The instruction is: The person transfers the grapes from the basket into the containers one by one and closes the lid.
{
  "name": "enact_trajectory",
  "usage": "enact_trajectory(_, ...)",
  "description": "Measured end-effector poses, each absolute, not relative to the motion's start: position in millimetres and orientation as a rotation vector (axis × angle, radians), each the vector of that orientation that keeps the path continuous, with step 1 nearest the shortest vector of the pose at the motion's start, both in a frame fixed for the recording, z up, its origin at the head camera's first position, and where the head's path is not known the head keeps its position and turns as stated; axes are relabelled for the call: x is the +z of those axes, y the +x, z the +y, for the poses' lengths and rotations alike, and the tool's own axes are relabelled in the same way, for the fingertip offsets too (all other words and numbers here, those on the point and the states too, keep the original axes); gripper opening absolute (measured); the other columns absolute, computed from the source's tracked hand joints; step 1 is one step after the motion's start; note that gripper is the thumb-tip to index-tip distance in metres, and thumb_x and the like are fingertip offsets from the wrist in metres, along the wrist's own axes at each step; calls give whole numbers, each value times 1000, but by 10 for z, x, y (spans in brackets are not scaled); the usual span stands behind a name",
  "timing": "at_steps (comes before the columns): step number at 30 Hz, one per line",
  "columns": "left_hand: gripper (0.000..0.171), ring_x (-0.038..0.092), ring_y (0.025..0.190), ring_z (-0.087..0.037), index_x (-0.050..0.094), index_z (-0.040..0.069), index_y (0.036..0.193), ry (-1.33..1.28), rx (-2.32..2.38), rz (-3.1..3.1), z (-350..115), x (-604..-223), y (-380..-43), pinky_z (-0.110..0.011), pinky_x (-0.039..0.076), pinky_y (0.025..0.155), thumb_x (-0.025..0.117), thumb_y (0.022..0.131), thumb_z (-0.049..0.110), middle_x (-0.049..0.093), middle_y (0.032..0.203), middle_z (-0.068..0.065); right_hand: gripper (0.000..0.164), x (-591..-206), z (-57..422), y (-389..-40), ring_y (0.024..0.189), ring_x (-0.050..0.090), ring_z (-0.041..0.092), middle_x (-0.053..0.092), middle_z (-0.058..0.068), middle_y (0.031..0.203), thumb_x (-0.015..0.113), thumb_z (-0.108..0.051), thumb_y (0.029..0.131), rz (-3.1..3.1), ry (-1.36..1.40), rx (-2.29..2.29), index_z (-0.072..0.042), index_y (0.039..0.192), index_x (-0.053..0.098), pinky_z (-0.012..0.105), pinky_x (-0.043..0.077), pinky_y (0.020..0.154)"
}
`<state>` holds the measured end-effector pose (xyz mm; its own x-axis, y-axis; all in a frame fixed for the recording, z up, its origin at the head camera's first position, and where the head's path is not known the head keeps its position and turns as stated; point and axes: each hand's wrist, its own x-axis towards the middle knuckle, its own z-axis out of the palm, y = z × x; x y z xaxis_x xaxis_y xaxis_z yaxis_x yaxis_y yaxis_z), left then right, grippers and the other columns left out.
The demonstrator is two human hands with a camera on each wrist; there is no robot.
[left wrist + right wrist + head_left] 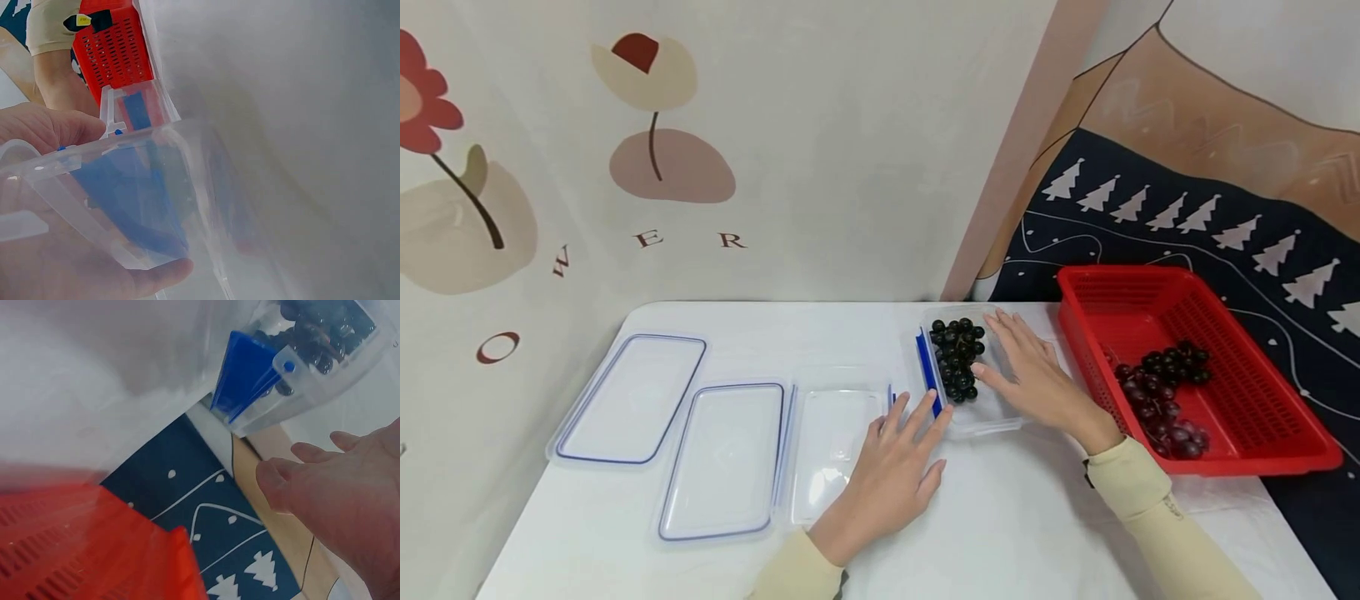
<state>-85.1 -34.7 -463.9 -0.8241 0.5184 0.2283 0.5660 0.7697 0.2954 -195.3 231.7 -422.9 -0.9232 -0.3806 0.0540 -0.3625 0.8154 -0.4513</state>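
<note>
Dark grapes (955,358) lie bunched along the left side of a clear plastic container (988,429). A blue flap (927,375) runs down that container's left side. My right hand (1037,379) is spread over the container's right side, thumb close to the grapes. My left hand (891,475) has its fingers extended, with the fingertips right by the blue flap. Its palm overlaps the right edge of a second clear container (838,425), which has no fruit in it. In the left wrist view, the thumb and a finger of that hand show beside the clear plastic wall (200,187).
Two clear lids with blue seals, one farther left (625,400) and one nearer (726,462), lie left of the containers. A red basket (1292,450) on the right holds dark grapes (1176,362) and reddish grapes (1157,412). Behind the white table (1000,517) hangs a printed cloth.
</note>
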Motion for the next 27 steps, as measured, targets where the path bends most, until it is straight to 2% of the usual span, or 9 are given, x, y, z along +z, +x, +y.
enact_trajectory(12, 67, 33, 156, -50, 43, 16, 169, -865, -561, -2821, -343, -4627, -859, -66, 45, 110, 64, 109, 37, 36, 174, -17, 77, -4059, 2646, -1822, 164, 10, 46, 14, 22, 179, 51, -46, 115, 2976, -566, -753, -11, 175, 19, 82, 10, 119)
enact_trajectory(18, 66, 32, 157, -50, 44, 17, 169, -862, -571, -2827, -346, -4621, -863, -67, 44, 110, 64, 110, 37, 35, 174, -16, 78, -3994, 2823, -1743, 164, 9, 48, 14, 21, 180, 49, -48, 115, 2981, -500, -748, -13, 176, 16, 84, 4, 118)
enact_trajectory(21, 66, 33, 156, -50, 44, 17, 169, -864, -584, -2825, -345, -4621, -863, -67, 44, 110, 65, 109, 36, 35, 174, -16, 79, -3983, 2880, -1710, 164, 9, 47, 14, 19, 181, 50, -49, 115, 2990, -470, -752, -15, 177, 16, 87, 4, 116)
enact_trajectory(27, 66, 32, 157, -50, 43, 17, 169, -862, -598, -2830, -341, -4634, -853, -68, 44, 111, 64, 110, 36, 35, 175, -16, 78, -3958, 2986, -1648, 162, 14, 50, 16, 24, 179, 56, -41, 114, 3027, -466, -788, -11, 176, 18, 87, 6, 116)
